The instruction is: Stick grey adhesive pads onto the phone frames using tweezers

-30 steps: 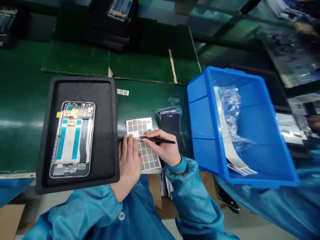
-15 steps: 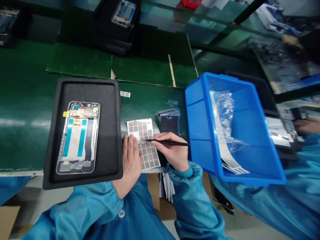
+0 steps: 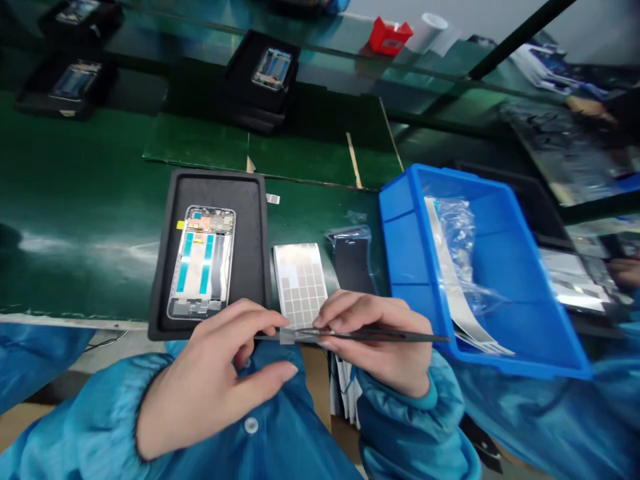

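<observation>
The right hand [image 3: 384,317] has its grip pinching black tweezers [image 3: 395,335], a small translucent sticker [image 3: 287,336] at their tips — over the surface's [image 3: 100,200] near edge. The left hand [image 3: 215,373] keeps its grip spread, fingertips beside the sticker — contact I cannot tell. A sticker sheet [image 3: 301,283] lies at that edge, right of the black tray [image 3: 253,247] holding an opened smartphone [image 3: 203,263].

The green desk [image 3: 90,173] has a smooth, glossy top with pale glare at the left of the frame, while the tray [image 3: 250,243] left of centre is matt black. Matt dark tweezers [image 3: 395,335] sit below a smooth, papery sheet [image 3: 304,293]. At right, the bin [image 3: 407,237] is smooth, satiny blue plastic, the bag [image 3: 456,233] inside crinkled, glossy clear film, and the lower-left sleeve [image 3: 95,400] slightly shiny, creased cloth.
</observation>
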Demonstrator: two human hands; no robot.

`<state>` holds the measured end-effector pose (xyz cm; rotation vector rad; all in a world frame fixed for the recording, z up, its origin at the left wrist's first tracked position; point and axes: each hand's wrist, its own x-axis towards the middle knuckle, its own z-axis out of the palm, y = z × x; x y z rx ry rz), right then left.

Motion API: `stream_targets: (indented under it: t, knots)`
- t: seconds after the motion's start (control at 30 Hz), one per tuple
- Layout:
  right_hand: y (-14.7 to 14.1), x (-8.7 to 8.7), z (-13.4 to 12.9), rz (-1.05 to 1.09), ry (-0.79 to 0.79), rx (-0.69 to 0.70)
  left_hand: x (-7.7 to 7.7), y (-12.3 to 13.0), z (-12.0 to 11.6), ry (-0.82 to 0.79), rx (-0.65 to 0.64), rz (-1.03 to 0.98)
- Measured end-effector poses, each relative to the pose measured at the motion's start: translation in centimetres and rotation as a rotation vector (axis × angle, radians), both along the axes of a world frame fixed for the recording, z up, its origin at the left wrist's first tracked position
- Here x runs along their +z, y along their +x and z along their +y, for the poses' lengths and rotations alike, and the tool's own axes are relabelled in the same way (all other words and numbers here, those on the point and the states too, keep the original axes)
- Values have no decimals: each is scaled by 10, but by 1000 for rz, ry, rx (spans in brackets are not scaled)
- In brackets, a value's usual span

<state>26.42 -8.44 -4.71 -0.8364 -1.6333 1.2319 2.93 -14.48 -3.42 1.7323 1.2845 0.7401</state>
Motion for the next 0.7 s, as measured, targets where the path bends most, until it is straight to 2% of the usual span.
stream_targets:
  t: [0.1, 0.23, 0.37, 0.47, 0.7]
  knots:
    - [-20, 6, 2, 34, 32, 61, 8, -11, 17, -1, -25, -12]
    - [-38, 9, 4, 59, 19, 59, 10, -23, 18, 6, 6, -15]
    - [-52, 8, 4, 80, -3, -31, 8, -36, 19, -90, 96, -56]
    - [-61, 7, 3, 67, -10, -47, 4, -43, 21, -147, 131, -127]
    - [-72, 7, 2, 21, -36, -45, -1, -47, 22, -139, 134, -162]
